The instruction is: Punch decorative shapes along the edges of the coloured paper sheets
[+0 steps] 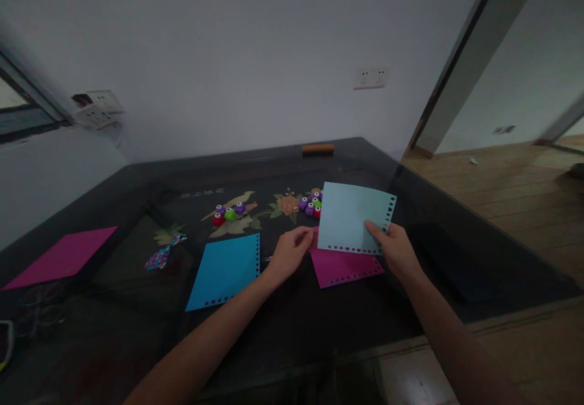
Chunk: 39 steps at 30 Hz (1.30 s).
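Note:
My right hand (398,248) grips a pale blue sheet of paper (351,216) by its right side, thumb on top. Small shapes are punched along the sheet's lower and right edges. Below it, a magenta sheet (349,268) with similar punched edges lies on the dark table, partly covered. My left hand (292,250) is closed in a pinch at the left edge of these sheets; what its fingertips hold, if anything, is hidden. Left of that hand lies a bright blue sheet (225,271), punched along its right and lower edges, with my left forearm over its lower corner.
Several small eye-topped punches in purple, green and red stand in two groups, one left (229,213) and one behind the pale sheet (310,208). A pink sheet (68,256), a multicoloured patterned item (159,258) and a brown roll (318,149) lie on the table (292,332).

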Each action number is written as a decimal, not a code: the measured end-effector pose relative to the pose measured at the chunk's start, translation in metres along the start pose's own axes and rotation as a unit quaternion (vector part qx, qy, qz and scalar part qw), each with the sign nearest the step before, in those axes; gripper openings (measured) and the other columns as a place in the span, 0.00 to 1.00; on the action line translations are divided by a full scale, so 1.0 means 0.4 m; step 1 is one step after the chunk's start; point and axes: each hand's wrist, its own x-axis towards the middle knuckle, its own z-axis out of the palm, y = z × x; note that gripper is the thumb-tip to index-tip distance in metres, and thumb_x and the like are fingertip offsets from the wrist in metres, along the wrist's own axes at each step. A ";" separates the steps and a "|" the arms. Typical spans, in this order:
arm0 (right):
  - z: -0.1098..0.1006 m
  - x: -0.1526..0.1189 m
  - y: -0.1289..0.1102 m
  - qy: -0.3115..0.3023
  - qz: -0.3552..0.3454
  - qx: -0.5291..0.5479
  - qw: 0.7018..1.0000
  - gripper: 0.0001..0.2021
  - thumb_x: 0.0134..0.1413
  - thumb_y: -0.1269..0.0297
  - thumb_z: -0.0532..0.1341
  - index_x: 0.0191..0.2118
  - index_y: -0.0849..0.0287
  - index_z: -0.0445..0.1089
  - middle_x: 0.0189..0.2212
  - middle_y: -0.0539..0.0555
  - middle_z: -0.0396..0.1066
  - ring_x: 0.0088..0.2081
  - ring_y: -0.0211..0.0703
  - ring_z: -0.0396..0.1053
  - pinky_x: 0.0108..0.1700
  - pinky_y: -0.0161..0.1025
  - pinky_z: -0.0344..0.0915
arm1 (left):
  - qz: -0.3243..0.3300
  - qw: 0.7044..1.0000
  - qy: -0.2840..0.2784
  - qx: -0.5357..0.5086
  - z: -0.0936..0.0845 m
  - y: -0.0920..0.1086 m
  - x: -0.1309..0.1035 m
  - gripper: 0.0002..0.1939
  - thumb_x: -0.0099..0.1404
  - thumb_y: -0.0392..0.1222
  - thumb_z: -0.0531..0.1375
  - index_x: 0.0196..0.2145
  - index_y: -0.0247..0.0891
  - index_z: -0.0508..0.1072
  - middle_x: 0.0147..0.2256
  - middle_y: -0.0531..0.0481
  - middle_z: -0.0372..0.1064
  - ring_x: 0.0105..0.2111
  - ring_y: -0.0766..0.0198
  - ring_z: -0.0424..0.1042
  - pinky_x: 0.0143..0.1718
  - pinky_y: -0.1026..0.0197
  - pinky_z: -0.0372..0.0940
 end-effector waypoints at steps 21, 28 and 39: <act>0.004 -0.013 -0.020 -0.065 -0.002 -0.019 0.998 0.18 0.36 0.57 0.71 0.36 0.59 0.75 0.26 0.52 0.77 0.24 0.42 0.72 0.27 0.38 0.69 | -0.144 0.980 -0.051 -0.131 -0.015 -0.016 -0.015 0.06 0.57 0.38 0.59 0.24 0.35 0.69 0.18 0.53 0.69 0.18 0.67 0.68 0.22 0.66 0.63; 0.007 -0.019 -0.024 -0.068 -0.001 -0.033 0.997 0.18 0.36 0.57 0.71 0.36 0.59 0.75 0.27 0.53 0.77 0.24 0.43 0.72 0.27 0.40 0.70 | -0.137 0.979 -0.050 -0.142 -0.008 -0.012 -0.020 0.07 0.57 0.41 0.60 0.26 0.35 0.69 0.21 0.52 0.71 0.20 0.67 0.69 0.23 0.65 0.63; 0.007 -0.016 -0.028 -0.062 -0.023 -0.049 0.997 0.16 0.33 0.56 0.71 0.31 0.60 0.75 0.25 0.52 0.76 0.24 0.42 0.71 0.28 0.38 0.68 | -0.127 0.983 -0.061 -0.117 -0.007 -0.023 -0.024 0.10 0.58 0.44 0.59 0.26 0.34 0.71 0.24 0.49 0.74 0.25 0.62 0.72 0.27 0.62 0.65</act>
